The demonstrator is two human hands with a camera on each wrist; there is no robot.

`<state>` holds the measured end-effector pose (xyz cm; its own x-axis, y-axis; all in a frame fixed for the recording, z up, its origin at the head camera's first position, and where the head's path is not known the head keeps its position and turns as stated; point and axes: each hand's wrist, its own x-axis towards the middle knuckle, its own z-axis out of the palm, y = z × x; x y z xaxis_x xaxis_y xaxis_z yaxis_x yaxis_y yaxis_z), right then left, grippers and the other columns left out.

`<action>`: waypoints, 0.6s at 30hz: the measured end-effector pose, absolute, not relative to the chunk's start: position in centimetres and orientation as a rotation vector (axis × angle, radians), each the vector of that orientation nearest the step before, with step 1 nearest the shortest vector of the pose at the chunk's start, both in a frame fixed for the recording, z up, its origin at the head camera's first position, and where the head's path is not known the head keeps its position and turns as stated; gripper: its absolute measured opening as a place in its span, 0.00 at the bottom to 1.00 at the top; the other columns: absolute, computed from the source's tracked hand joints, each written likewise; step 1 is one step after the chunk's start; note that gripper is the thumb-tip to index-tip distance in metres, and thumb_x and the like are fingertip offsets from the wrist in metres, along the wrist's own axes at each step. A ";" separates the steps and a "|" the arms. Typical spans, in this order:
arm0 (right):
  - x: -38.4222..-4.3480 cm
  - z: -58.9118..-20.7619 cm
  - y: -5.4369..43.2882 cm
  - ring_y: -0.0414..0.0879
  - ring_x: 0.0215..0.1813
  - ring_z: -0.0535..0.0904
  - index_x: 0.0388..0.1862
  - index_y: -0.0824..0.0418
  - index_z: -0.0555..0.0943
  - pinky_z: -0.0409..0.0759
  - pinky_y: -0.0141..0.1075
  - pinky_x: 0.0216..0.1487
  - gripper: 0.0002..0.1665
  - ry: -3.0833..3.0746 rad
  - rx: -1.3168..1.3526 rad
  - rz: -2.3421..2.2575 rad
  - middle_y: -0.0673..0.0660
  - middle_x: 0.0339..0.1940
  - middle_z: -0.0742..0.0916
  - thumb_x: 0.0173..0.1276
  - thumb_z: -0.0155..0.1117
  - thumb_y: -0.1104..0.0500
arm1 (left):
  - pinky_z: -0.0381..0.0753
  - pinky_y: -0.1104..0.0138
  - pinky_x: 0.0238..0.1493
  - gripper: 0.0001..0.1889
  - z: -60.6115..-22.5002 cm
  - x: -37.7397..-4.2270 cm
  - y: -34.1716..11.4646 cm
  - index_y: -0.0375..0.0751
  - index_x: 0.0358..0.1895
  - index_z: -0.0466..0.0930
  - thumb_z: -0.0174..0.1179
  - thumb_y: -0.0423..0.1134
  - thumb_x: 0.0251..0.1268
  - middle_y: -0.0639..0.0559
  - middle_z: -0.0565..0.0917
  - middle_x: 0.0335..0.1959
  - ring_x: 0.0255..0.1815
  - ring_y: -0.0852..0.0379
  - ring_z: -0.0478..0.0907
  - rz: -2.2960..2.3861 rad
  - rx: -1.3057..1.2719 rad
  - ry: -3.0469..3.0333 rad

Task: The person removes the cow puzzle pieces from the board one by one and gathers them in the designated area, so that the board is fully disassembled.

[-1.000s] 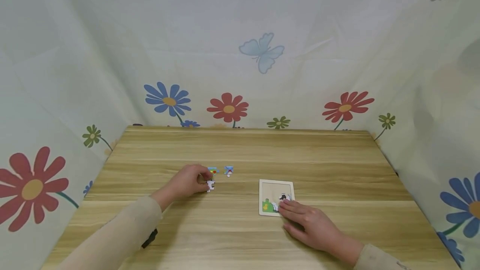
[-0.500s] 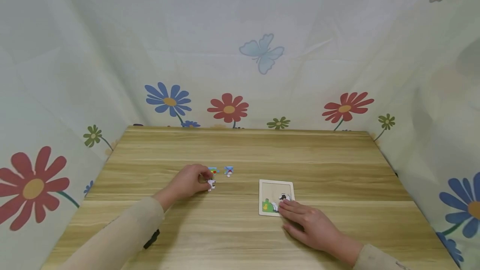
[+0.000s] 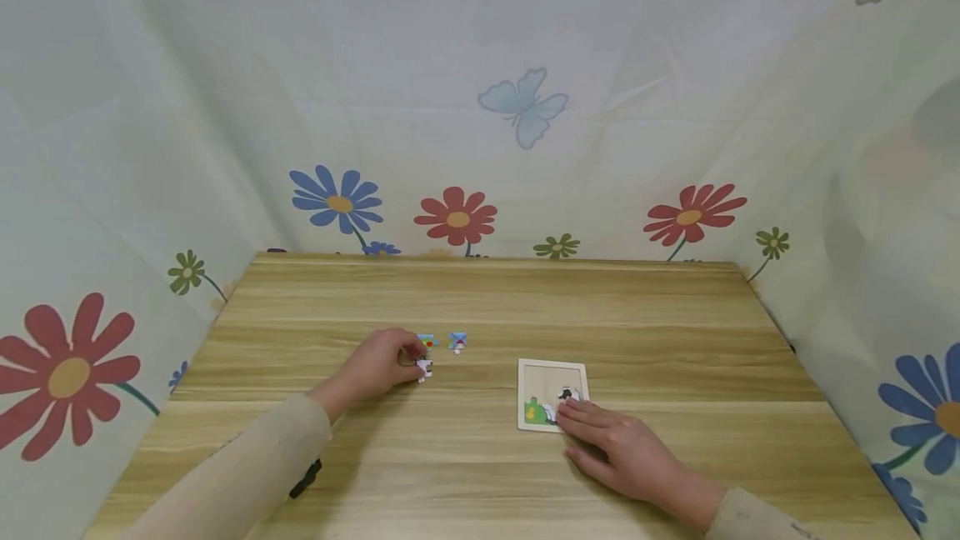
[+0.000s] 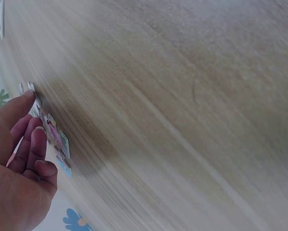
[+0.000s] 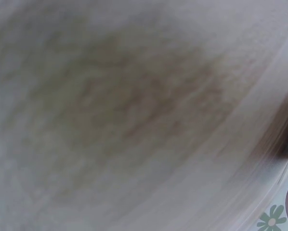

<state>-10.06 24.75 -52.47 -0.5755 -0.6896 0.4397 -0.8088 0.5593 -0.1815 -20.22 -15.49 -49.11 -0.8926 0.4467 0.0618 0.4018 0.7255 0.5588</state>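
My left hand [image 3: 380,362] pinches a white puzzle piece [image 3: 425,369] with dark marks, low over the table. In the left wrist view, the tip of a finger or thumb lies on that white piece [image 4: 32,91], while other fingers curl beside a colourful puzzle piece [image 4: 57,134]. Just beyond the hand in the head view lies a blue, green and red piece [image 3: 428,342], partly covered by fingers. My right hand [image 3: 622,448] rests with extended fingers on the lower right of a square puzzle board [image 3: 543,377]. Green and black-and-white pieces sit along the board's lower part; fingers hide some.
A blue puzzle piece [image 3: 457,342] with a red-and-white figure lies right of the left hand. The wood-grain table [image 3: 480,473] is bounded by a flowered cloth [image 3: 390,107] at the back and sides. A dark strap [image 3: 306,479] shows under the left sleeve.
My left hand and the white piece have shifted slightly to the right, and the piece seems to have turned a little. The right hand and the board have stayed put.
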 end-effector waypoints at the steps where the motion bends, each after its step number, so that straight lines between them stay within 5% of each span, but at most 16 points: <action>1: -10.1 -52.5 24.8 0.50 0.61 0.75 0.59 0.58 0.78 0.75 0.46 0.53 0.27 -2.480 1.232 0.525 0.54 0.60 0.79 0.61 0.68 0.52 | 0.73 0.63 0.35 0.11 -49.1 -20.3 -15.5 0.44 0.37 0.83 0.72 0.39 0.50 0.54 0.82 0.34 0.30 0.59 0.74 0.895 0.702 2.847; 18: -10.1 -52.5 24.9 0.50 0.61 0.75 0.60 0.58 0.78 0.75 0.46 0.53 0.27 -2.482 1.234 0.516 0.54 0.61 0.79 0.62 0.67 0.52 | 0.75 0.63 0.39 0.13 -47.3 -21.1 -13.1 0.46 0.42 0.84 0.71 0.41 0.52 0.56 0.82 0.36 0.35 0.57 0.75 0.812 0.718 2.844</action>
<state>-10.08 24.85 -52.51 -0.5752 -0.6927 0.4351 -0.8087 0.5615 -0.1751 -21.12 -13.12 -47.34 -0.8842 0.4659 0.0342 0.4138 0.7470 0.5203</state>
